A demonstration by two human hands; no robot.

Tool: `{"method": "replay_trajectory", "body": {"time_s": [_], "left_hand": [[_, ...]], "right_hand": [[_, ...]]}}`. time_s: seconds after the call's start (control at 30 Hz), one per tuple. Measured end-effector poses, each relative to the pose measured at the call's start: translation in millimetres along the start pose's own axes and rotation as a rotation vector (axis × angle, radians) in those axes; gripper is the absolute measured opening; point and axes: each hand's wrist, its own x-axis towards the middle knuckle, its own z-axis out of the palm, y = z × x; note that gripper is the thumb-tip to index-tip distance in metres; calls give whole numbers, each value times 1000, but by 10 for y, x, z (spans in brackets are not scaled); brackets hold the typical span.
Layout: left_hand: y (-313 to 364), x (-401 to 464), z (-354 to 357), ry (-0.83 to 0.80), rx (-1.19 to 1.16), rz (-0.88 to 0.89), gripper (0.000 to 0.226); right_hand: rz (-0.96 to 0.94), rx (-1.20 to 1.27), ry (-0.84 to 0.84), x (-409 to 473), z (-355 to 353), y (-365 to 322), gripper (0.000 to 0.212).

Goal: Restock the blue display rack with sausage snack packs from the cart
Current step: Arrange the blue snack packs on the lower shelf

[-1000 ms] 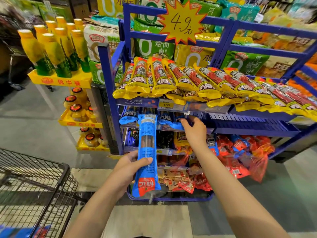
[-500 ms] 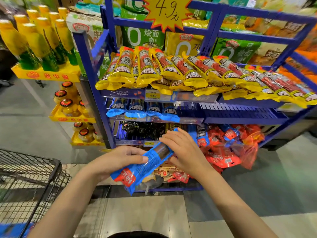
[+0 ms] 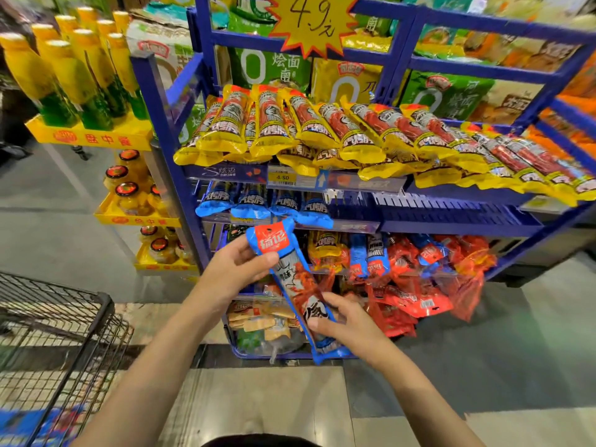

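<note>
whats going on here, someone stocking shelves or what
A person is restocking a blue display rack. Both hands hold one blue sausage snack pack in front of the rack: the left hand grips it near its red-labelled top, the right hand near its bottom. The pack is not on a shelf yet. The middle shelf has a short row of blue packs at its left end and bare space to the right. A wire cart stands at the person's left.

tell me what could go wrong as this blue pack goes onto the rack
The blue sausage pack is held only at its ends by the left hand and right hand, so it might sag or slip. The yellow packs overhang the shelf edge above the blue row; a hand reaching in could knock them off.
</note>
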Motion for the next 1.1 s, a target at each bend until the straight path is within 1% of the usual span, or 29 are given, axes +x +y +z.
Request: {"method": "replay_trajectory", "body": {"time_s": [0.03, 0.07, 0.17, 0.2, 0.27, 0.33, 0.4, 0.5, 0.57, 0.63, 0.67, 0.77, 0.8, 0.97, 1.03, 1.1], "left_hand": [[5, 3, 53, 21, 19, 16, 25], [-4, 18, 84, 47, 32, 28, 20], [16, 59, 163, 105, 19, 42, 16], [23, 92, 183, 122, 39, 39, 17], [60, 143, 254, 113, 104, 32, 18], [105, 194, 338, 78, 199, 58, 23], [126, 273, 353, 115, 437, 170, 32], [99, 440, 219, 230, 1088, 384, 50], [39, 569, 101, 220, 1417, 380, 60], [-16, 657, 19, 169, 1570, 330, 66], [-32, 677, -5, 150, 1600, 323, 66], [-30, 684, -32, 140, 1598, 363, 61], [-23, 683, -36, 141, 1592, 375, 59], [-10, 691, -57, 118, 1592, 368, 59], [-4, 690, -52, 105, 1598, 355, 59], [-6, 693, -58, 103, 1598, 355, 60]], "right_hand": [[0, 21, -14, -23, 39, 8, 26], [-1, 39, -19, -44, 72, 19, 28], [2, 71, 4, -109, 101, 61, 49], [-2, 74, 18, -136, 102, 74, 50], [-22, 77, 65, -197, 98, 72, 47], [-10, 128, 155, -243, 59, 64, 41], [4, 193, 263, -282, -31, 45, 33], [12, 166, 410, -284, -213, -25, 17], [34, 129, 477, -193, -343, -93, 7], [41, 46, 531, -25, -452, -166, 6], [45, -5, 568, 77, -490, -201, 13], [76, -164, 738, 405, -577, -322, 46], [71, -213, 773, 521, -598, -364, 49], [43, -327, 803, 997, -606, -592, 54], [73, -348, 806, 1108, -616, -660, 52], [88, -359, 790, 1172, -629, -695, 45]]}}
